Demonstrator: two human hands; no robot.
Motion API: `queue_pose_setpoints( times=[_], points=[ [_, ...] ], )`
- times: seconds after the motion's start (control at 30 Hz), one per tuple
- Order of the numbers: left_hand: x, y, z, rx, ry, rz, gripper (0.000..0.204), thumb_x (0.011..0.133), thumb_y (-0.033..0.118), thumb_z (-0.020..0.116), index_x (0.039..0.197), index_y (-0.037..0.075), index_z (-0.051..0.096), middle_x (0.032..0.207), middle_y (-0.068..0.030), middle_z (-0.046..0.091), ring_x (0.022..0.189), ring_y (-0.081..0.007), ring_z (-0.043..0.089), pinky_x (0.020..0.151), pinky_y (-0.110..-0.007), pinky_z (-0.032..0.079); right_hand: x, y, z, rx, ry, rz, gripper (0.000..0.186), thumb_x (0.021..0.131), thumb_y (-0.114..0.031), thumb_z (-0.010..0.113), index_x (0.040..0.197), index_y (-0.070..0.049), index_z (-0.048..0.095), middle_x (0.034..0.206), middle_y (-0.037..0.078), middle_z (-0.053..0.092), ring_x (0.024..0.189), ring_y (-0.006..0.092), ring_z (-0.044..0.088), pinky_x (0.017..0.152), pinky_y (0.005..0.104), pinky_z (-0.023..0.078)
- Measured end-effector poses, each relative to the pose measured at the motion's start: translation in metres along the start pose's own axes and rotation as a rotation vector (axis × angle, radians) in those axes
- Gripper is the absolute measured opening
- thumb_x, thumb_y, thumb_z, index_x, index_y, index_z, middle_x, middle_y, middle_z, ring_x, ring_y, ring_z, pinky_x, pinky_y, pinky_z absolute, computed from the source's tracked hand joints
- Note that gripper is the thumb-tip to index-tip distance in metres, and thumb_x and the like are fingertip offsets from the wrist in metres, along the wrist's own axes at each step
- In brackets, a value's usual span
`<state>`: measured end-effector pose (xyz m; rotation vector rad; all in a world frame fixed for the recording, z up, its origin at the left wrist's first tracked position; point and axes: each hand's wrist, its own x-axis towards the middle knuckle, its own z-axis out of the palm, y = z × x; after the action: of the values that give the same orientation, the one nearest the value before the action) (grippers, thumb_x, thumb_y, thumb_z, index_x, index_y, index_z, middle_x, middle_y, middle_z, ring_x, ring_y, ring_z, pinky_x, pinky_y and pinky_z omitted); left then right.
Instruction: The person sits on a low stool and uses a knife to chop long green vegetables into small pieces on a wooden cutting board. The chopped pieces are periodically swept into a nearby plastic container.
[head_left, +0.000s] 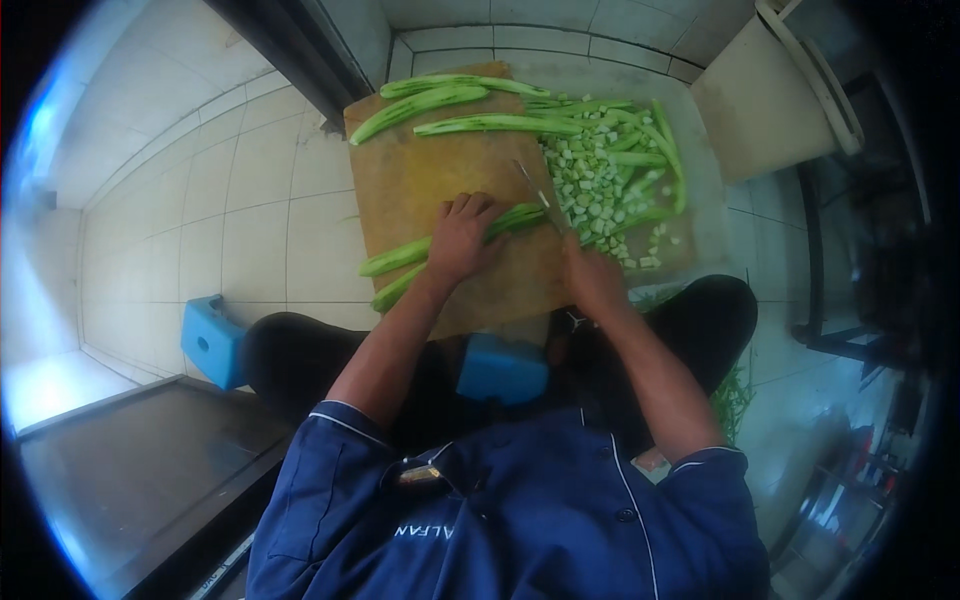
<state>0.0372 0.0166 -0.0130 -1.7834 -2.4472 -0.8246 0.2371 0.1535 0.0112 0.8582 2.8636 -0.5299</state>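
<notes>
My left hand (463,238) presses down on long green vegetable strips (405,257) that lie across a brown cutting board (420,180). Its fingers are bent over them, near their right end. In my right hand (594,278) is a knife (543,192), its blade pointing away from me at the strips' cut end. Just right of the blade, small pale-green diced pieces (590,190) lie heaped. More whole strips (430,105) rest at the board's far edge, some reaching over onto the heap. The knife's handle is mostly hidden in my grip.
A translucent plastic sheet or tray (700,130) lies under the diced pieces. At the back right stands a beige bin (765,95). One blue stool (212,340) is left of my knee; another blue plastic piece (502,368) shows between my legs. Leafy greens (735,400) lie at the right.
</notes>
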Motion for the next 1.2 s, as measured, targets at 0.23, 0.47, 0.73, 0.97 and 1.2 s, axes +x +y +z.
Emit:
queue_pose_setpoints(
  times=[0.23,0.47,0.73,0.97,1.2],
  points=[
    [0.004,0.005,0.012,-0.01,0.021,0.008,0.042,0.079,0.028,0.075,0.119,0.017,0.068,0.113,-0.0052,0.061,0.107,-0.0265,0.056,0.09,-0.042,0.042,0.003,0.0,-0.004,0.106,0.062,0.064,0.02,0.099,-0.017,0.045,0.112,-0.001,0.045,0.075,0.027,0.066,0.073,0.0493,0.064,0.068,0.0593,0.049],
    [0.007,0.008,0.011,-0.015,0.007,-0.017,0.041,0.079,0.026,0.075,0.119,0.016,0.069,0.112,-0.0047,0.061,0.107,-0.0262,0.056,0.09,-0.041,0.042,-0.006,-0.01,-0.004,0.018,0.109,0.02,0.021,0.1,-0.017,0.045,0.111,0.0,0.042,0.073,0.027,0.065,0.072,0.0484,0.065,0.068,0.0585,0.049],
    [0.008,0.009,0.009,-0.036,-0.016,-0.035,0.042,0.079,0.027,0.076,0.119,0.014,0.069,0.113,-0.0051,0.061,0.108,-0.0266,0.056,0.091,-0.042,0.042,-0.004,-0.015,0.003,-0.007,-0.01,0.041,0.028,0.095,-0.015,0.047,0.117,0.002,0.041,0.077,0.028,0.068,0.075,0.0478,0.067,0.071,0.0579,0.051],
    [0.006,0.005,0.013,-0.031,-0.006,-0.025,0.044,0.079,0.029,0.077,0.119,0.014,0.068,0.115,-0.0057,0.061,0.109,-0.0266,0.057,0.092,-0.042,0.043,-0.005,-0.024,0.007,0.019,-0.047,0.039,0.029,0.095,-0.014,0.049,0.118,0.003,0.044,0.075,0.027,0.067,0.075,0.0474,0.066,0.069,0.0571,0.051],
    [0.001,0.007,-0.003,-0.087,0.029,-0.051,0.051,0.074,0.032,0.078,0.12,0.012,0.066,0.119,-0.0071,0.06,0.114,-0.0271,0.055,0.096,-0.044,0.041,-0.01,-0.035,-0.004,0.114,0.026,0.017,0.031,0.094,-0.014,0.05,0.118,0.004,0.044,0.074,0.026,0.067,0.075,0.0462,0.067,0.07,0.0559,0.052]
  ],
)
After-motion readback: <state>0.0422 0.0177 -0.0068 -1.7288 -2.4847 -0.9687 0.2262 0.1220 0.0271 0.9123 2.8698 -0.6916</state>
